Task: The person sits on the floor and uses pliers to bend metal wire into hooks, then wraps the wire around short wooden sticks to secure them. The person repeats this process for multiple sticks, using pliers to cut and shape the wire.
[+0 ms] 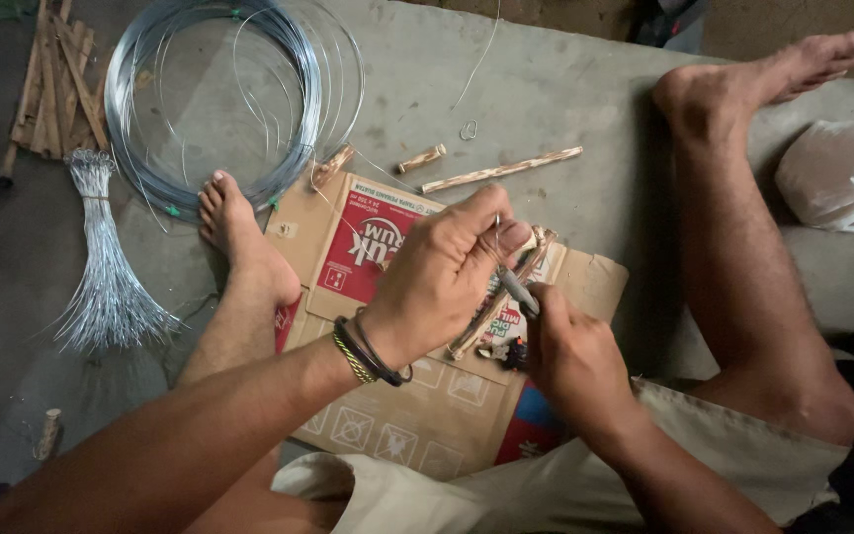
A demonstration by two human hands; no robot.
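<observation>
Large coil of silver wire [224, 94] on the concrete floor [565, 89], bundle of cut wire lengths [106, 267] beside it, stacked wooden slats [56, 84], white plastic bag [842, 173], loose twisted stick [501, 169]

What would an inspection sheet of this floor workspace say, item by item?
Surface: grey floor with a flattened cardboard box under the hands.
Job's things: left hand pinches a thin wire against a pale stick; right hand grips a small tool at the same spot.
Clutter: loose sticks, a stick stack, a bundle of cut wires, a white bag.
Hands: both closed on the work.
Cables: nothing seen; only a wire coil.
Surroundings: the person's bare feet and legs; dim edges, unclear.
</observation>
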